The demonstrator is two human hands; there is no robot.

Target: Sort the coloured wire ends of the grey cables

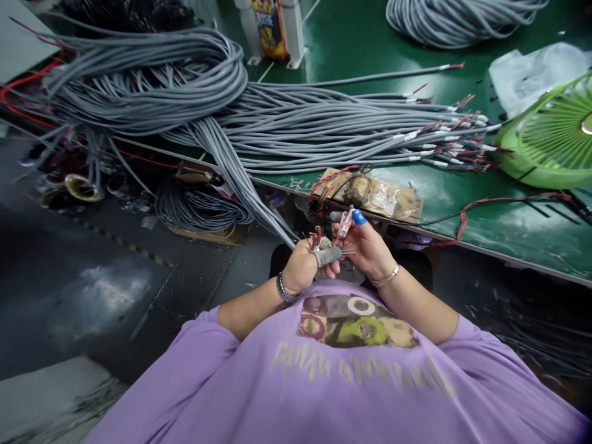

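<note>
My left hand (pixel 303 265) is closed round the end of a grey cable (pixel 252 191), whose thin coloured wires (pixel 316 236) stick up from my fist; a grey cot covers one fingertip. My right hand (pixel 365 246) is closed in a pinch on a small pink-and-white clip-like part (pixel 343 223) right beside those wires, with a blue cot on one fingertip. Both hands meet just in front of my chest, below the edge of the green bench (pixel 485 209). The cable runs up and left into a big bundle of grey cables (pixel 185 92).
Stripped cable ends (pixel 453 132) fan out on the bench towards a green fan (pixel 550 142). A brown taped block (pixel 374 194) with red wires sits at the bench edge. More grey coils (pixel 198 209) hang below, another coil (pixel 453 18) lies far back, and a plastic bag (pixel 531 74) is near it.
</note>
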